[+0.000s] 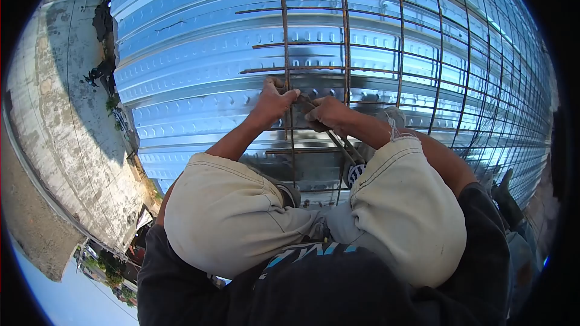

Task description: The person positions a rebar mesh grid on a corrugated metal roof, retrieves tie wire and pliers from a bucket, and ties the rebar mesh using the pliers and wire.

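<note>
I squat over a grid of rusty rebar (347, 42) lying above ribbed, shiny metal decking (199, 54). My left hand (275, 102) is closed at a lengthwise rebar rod (286, 42), its thumb across the rod; any tie wire there is too small to make out. Close beside it, my right hand (328, 113) is closed around a pair of pincers (345, 148). The long handles slant down toward my right shoe, while the jaws point toward the left hand near a rod crossing. The exact contact at the jaws is hidden by the fingers.
The decking's edge runs along the left, with a concrete road (66, 102) far below. Rebar mesh (468, 66) spreads to the right. Another person's boot (506, 196) and trouser leg are at the right, close to my right arm. My shoes (355, 172) stand among the rods.
</note>
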### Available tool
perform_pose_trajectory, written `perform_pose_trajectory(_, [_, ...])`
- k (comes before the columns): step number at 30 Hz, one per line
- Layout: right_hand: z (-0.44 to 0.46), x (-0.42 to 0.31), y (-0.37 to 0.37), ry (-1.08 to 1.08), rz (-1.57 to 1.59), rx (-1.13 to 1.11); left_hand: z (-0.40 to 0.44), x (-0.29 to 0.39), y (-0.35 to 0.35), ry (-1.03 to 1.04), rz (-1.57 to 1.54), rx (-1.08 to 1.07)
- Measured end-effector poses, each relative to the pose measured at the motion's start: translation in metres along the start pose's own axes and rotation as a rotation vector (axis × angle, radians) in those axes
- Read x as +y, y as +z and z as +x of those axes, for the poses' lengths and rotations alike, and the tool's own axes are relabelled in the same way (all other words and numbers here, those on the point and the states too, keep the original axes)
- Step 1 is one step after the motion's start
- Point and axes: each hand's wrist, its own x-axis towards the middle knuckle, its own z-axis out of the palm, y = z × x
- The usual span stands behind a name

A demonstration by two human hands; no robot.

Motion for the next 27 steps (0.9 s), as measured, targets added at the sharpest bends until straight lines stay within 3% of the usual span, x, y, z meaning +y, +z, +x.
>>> perform_pose_trajectory(8, [-0.023,0.006,0.013,-0.005,0.191,0.042,-0.020,0.018,-0.001,0.087,0.197,0.135])
perform_pose_trajectory(18, [-0.044,0.014,0.018,-0.007,0.158,0.065,-0.024,0.029,-0.013,0.336,0.351,0.201])
perform_pose_trajectory(24, [-0.011,0.007,0.032,-0.057,0.166,0.063,-0.048,0.037,-0.033,0.396,0.063,0.027])
perform_pose_trajectory(27, [-0.003,0.007,0.025,-0.139,0.096,0.001,-0.056,0.037,-0.047,0.300,-0.028,-0.044])
